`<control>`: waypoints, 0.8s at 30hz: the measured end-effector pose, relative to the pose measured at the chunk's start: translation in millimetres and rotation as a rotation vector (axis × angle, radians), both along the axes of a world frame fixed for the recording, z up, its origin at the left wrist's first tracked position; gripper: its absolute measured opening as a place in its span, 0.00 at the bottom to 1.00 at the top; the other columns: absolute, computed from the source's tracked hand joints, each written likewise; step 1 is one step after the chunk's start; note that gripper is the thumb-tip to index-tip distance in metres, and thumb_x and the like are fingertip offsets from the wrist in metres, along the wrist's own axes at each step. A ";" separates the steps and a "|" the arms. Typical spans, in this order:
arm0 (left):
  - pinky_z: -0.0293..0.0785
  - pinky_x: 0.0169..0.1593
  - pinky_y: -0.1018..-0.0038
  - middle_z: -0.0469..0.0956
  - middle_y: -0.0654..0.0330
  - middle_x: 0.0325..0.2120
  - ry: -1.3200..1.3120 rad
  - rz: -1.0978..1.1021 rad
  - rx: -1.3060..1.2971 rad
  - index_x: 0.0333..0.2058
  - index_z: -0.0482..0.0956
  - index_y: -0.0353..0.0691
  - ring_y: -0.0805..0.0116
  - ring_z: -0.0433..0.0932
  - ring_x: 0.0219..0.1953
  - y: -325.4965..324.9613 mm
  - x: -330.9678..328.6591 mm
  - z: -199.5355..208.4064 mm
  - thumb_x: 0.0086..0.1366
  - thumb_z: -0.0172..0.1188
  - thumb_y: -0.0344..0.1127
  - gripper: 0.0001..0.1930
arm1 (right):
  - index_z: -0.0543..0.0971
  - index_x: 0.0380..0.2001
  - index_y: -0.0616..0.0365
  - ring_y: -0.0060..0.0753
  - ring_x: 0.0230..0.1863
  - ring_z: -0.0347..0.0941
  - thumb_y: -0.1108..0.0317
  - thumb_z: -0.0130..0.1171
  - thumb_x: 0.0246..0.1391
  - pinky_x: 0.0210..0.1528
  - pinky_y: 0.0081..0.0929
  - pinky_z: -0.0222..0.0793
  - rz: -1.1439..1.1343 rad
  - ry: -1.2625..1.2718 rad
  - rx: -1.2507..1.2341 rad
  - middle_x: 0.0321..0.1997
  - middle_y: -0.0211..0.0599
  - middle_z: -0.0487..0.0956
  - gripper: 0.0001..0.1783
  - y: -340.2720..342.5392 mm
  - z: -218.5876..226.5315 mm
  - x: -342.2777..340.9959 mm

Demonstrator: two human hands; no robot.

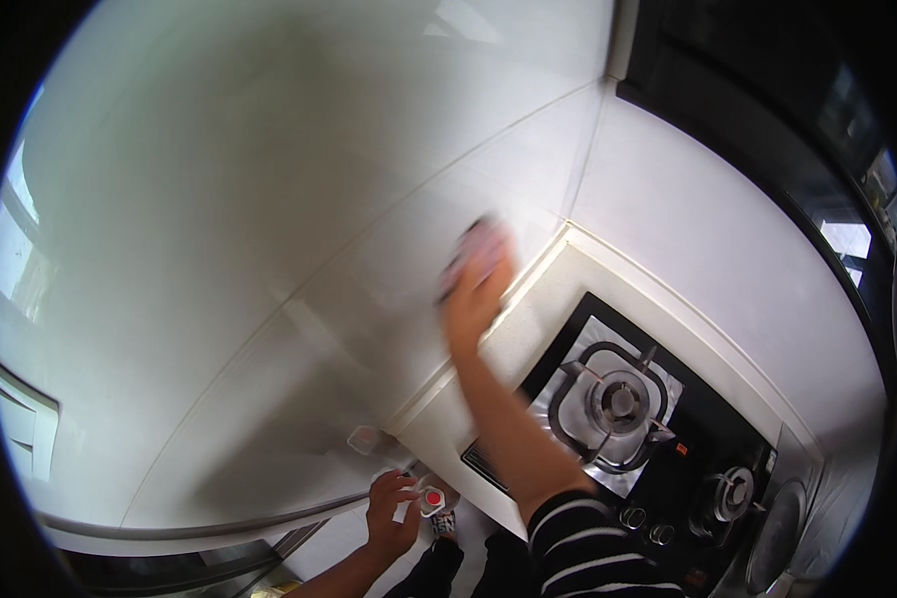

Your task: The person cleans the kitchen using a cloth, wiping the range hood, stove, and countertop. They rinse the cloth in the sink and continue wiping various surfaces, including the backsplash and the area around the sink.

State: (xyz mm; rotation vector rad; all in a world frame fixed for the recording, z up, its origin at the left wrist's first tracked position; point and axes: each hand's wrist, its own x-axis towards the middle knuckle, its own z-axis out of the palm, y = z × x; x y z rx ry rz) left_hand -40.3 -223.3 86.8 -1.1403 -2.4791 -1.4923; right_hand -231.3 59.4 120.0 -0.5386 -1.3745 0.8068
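Observation:
My right hand (480, 291) is stretched out to the pale tiled wall beside the stove and is blurred by motion. Its fingers press a pinkish cloth (476, 249) with dark edges flat against the tile. Low in the view, my left hand (393, 516) has its fingers curled round a small bottle. The bottle's white top with a red centre (434, 500) faces up, while most of its body is hidden. A faint reflection of that top shows on the glossy wall.
A black gas stove (693, 458) with a large burner (620, 401) and a smaller one (736, 488) lies under my right arm. Its pale counter (578, 264) meets the walls in a corner. A dark range hood (757, 120) overhangs the right side. A round lid (775, 538) leans at the far right.

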 end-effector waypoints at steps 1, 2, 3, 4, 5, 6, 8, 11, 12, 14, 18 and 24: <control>0.66 0.57 0.60 0.78 0.53 0.43 -0.013 -0.008 -0.004 0.36 0.77 0.40 0.51 0.73 0.53 -1.4 1.0 -1.9 0.52 0.62 0.23 0.11 | 0.69 0.55 0.66 0.50 0.55 0.65 0.61 0.50 0.63 0.58 0.44 0.58 -0.027 -0.048 0.060 0.53 0.53 0.69 0.23 -52.3 -26.3 8.4; 0.66 0.57 0.61 0.78 0.53 0.43 -0.019 -0.005 -0.011 0.36 0.77 0.39 0.51 0.73 0.53 -5.5 2.4 -4.5 0.52 0.62 0.23 0.11 | 0.69 0.55 0.63 0.49 0.55 0.65 0.62 0.53 0.61 0.57 0.44 0.59 0.058 -0.071 0.079 0.53 0.51 0.70 0.23 -111.0 -40.2 24.2; 0.66 0.57 0.62 0.78 0.52 0.43 -0.022 -0.006 -0.018 0.37 0.76 0.39 0.51 0.72 0.53 -8.3 3.3 -8.9 0.53 0.62 0.23 0.12 | 0.69 0.55 0.60 0.48 0.55 0.65 0.63 0.55 0.58 0.56 0.44 0.59 0.157 -0.080 0.083 0.52 0.49 0.70 0.23 -160.7 -47.7 40.3; 0.65 0.56 0.64 0.78 0.52 0.43 -0.117 0.043 -0.039 0.38 0.77 0.39 0.52 0.73 0.52 -19.9 8.7 -27.1 0.52 0.62 0.23 0.13 | 0.69 0.56 0.57 0.47 0.55 0.65 0.65 0.58 0.56 0.55 0.44 0.60 0.260 -0.080 0.098 0.51 0.47 0.70 0.24 -196.4 -47.8 58.1; 0.65 0.57 0.63 0.78 0.52 0.43 -0.147 0.053 -0.072 0.38 0.77 0.40 0.51 0.73 0.52 -27.5 14.5 -30.1 0.52 0.62 0.23 0.13 | 0.70 0.56 0.54 0.46 0.54 0.65 0.66 0.60 0.53 0.54 0.44 0.60 0.304 -0.054 0.170 0.50 0.45 0.70 0.26 -212.4 -40.2 71.6; 0.66 0.57 0.62 0.78 0.53 0.43 -0.168 0.071 -0.104 0.37 0.77 0.40 0.51 0.73 0.52 -35.3 15.5 -29.2 0.52 0.62 0.23 0.13 | 0.70 0.55 0.53 0.45 0.53 0.66 0.65 0.62 0.52 0.52 0.43 0.61 0.279 0.038 0.327 0.49 0.43 0.71 0.26 -200.3 -18.1 76.3; 0.66 0.57 0.60 0.77 0.54 0.44 -0.094 0.039 -0.172 0.36 0.77 0.40 0.51 0.73 0.52 -39.9 13.4 -23.5 0.53 0.62 0.25 0.10 | 0.70 0.54 0.54 0.46 0.50 0.68 0.66 0.62 0.53 0.50 0.43 0.62 0.238 0.164 0.329 0.47 0.45 0.72 0.25 -138.2 6.0 47.8; 0.66 0.58 0.59 0.78 0.54 0.42 -0.091 0.067 -0.176 0.33 0.78 0.41 0.51 0.73 0.52 -49.9 19.6 -23.1 0.52 0.62 0.24 0.09 | 0.68 0.60 0.62 0.52 0.54 0.63 0.68 0.51 0.61 0.58 0.44 0.58 -0.144 0.008 0.125 0.51 0.58 0.68 0.24 0.4 78.7 3.5; 0.67 0.57 0.59 0.79 0.55 0.40 -0.070 0.092 -0.176 0.32 0.78 0.41 0.50 0.73 0.52 -53.9 21.0 -24.0 0.52 0.62 0.24 0.08 | 0.65 0.63 0.59 0.54 0.57 0.58 0.68 0.49 0.63 0.61 0.41 0.54 0.030 0.033 -0.024 0.56 0.60 0.62 0.25 51.6 113.5 4.0; 0.67 0.57 0.58 0.78 0.52 0.42 -0.073 0.112 -0.166 0.34 0.78 0.40 0.50 0.73 0.53 -58.6 24.0 -23.2 0.54 0.61 0.24 0.08 | 0.64 0.65 0.48 0.51 0.51 0.61 0.69 0.52 0.62 0.56 0.39 0.60 -0.109 0.088 -0.196 0.55 0.57 0.59 0.27 152.8 128.4 -20.8; 0.68 0.56 0.59 0.78 0.50 0.43 -0.047 0.173 -0.136 0.34 0.78 0.37 0.49 0.73 0.52 -66.5 25.5 -20.9 0.56 0.61 0.23 0.06 | 0.70 0.58 0.49 0.44 0.43 0.77 0.64 0.56 0.61 0.43 0.40 0.74 -0.071 0.054 -0.687 0.45 0.49 0.78 0.21 210.6 63.4 -31.0; 0.70 0.51 0.59 0.78 0.49 0.41 -0.024 0.140 -0.193 0.35 0.78 0.37 0.49 0.75 0.46 -74.0 26.3 -26.3 0.57 0.62 0.24 0.06 | 0.72 0.56 0.58 0.49 0.43 0.67 0.69 0.49 0.62 0.48 0.44 0.61 -0.025 -0.303 -0.276 0.48 0.48 0.77 0.19 -8.0 -115.3 28.4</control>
